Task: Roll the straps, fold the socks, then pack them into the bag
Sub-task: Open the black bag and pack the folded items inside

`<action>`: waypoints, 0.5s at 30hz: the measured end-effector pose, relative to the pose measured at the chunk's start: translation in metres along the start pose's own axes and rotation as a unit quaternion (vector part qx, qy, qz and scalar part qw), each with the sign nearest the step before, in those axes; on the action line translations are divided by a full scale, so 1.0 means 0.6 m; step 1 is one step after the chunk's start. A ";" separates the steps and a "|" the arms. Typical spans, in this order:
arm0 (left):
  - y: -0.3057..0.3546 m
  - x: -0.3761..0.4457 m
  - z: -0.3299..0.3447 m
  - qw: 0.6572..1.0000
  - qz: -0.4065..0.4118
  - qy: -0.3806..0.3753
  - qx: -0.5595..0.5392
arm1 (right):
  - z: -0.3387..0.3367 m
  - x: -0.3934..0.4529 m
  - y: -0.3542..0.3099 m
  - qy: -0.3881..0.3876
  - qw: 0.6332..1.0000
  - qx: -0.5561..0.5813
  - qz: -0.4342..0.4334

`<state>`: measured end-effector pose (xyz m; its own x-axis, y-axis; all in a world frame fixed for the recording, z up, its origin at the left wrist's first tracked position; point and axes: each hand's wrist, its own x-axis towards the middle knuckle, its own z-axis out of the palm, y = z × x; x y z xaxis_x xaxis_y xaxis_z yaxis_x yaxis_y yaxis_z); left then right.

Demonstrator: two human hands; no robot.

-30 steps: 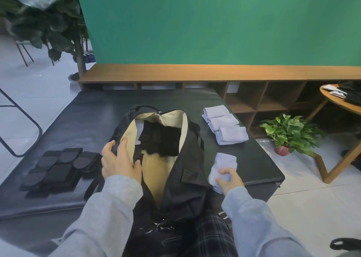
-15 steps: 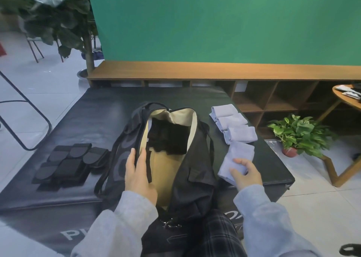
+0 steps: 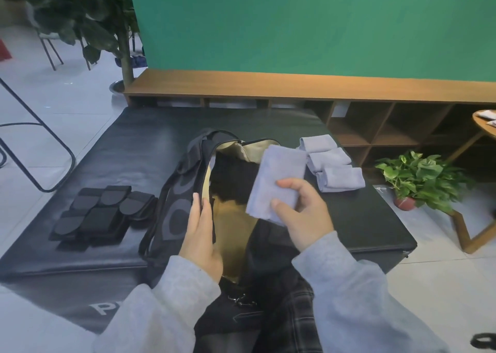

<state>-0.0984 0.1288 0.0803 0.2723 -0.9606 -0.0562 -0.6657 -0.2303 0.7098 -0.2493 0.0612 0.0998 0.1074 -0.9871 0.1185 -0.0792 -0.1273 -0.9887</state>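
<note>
A black bag (image 3: 175, 191) with a tan lining lies unzipped on the dark mat (image 3: 139, 138), with black items inside it. My left hand (image 3: 201, 234) holds the left edge of the bag's opening. My right hand (image 3: 303, 215) pinches a folded lavender sock (image 3: 273, 178) in the air over the right side of the opening. Three more folded lavender socks (image 3: 330, 162) lie in a row on the mat to the right of the bag. Several rolled black straps (image 3: 99, 213) sit in a cluster on the mat to the left.
A low wooden shelf unit (image 3: 308, 86) runs behind the mat below a green wall. A potted plant (image 3: 421, 178) stands on the floor at the right, beside a round wooden table (image 3: 483, 129). A tall plant (image 3: 88, 17) and a black metal frame (image 3: 40, 148) stand left.
My right hand has lifted the folded sock off the mat and carried it left, over the bag's opening. My left hand stays on the bag's left edge.
</note>
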 end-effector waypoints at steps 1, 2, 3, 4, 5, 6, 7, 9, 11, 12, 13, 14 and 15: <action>-0.002 -0.001 -0.001 1.000 0.008 -0.002 -0.007 | 0.013 0.001 0.002 -0.025 1.000 0.003 0.005; -0.004 -0.003 -0.002 1.000 0.017 -0.004 -0.015 | 0.024 0.003 0.007 -0.046 0.999 0.002 0.012; -0.006 -0.004 -0.003 1.000 0.024 -0.005 -0.020 | 0.036 0.004 0.011 -0.065 0.998 -0.002 0.019; -0.008 -0.004 -0.003 0.999 0.028 -0.006 -0.023 | 0.048 0.006 0.016 -0.080 0.996 -0.010 0.026; -0.009 -0.003 -0.003 0.999 0.031 -0.008 -0.023 | 0.059 0.009 0.021 -0.092 0.995 -0.023 0.035; -0.010 -0.002 -0.003 0.999 0.034 -0.011 -0.020 | 0.069 0.012 0.027 -0.100 0.993 -0.040 0.043; -0.009 0.000 -0.002 0.999 0.037 -0.014 -0.015 | 0.078 0.016 0.033 -0.106 0.991 -0.060 0.055; -0.008 0.003 0.002 0.999 0.046 -0.015 -0.007 | 0.091 0.026 0.042 -0.119 0.984 -0.097 0.089; -0.005 0.002 0.003 0.998 0.051 -0.021 -0.008 | 0.100 0.036 0.055 -0.132 0.975 -0.132 0.120; -0.005 0.001 0.004 0.998 0.054 -0.019 -0.007 | 0.105 0.041 0.063 -0.137 0.970 -0.151 0.134; -0.005 0.001 0.004 0.998 0.057 -0.014 -0.006 | 0.108 0.045 0.071 -0.138 0.965 -0.163 0.150; -0.004 0.001 0.003 0.998 0.062 -0.007 -0.007 | 0.110 0.047 0.076 -0.136 0.963 -0.168 0.163; -0.003 0.002 0.002 0.998 0.065 -0.005 -0.006 | 0.112 0.050 0.083 -0.132 0.961 -0.164 0.178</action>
<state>-0.0973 0.1280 0.0782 0.1779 -0.9836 0.0305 -0.6868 -0.1019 0.7197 -0.1835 0.0317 0.0478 0.2602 -0.9206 -0.2913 -0.4602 0.1470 -0.8756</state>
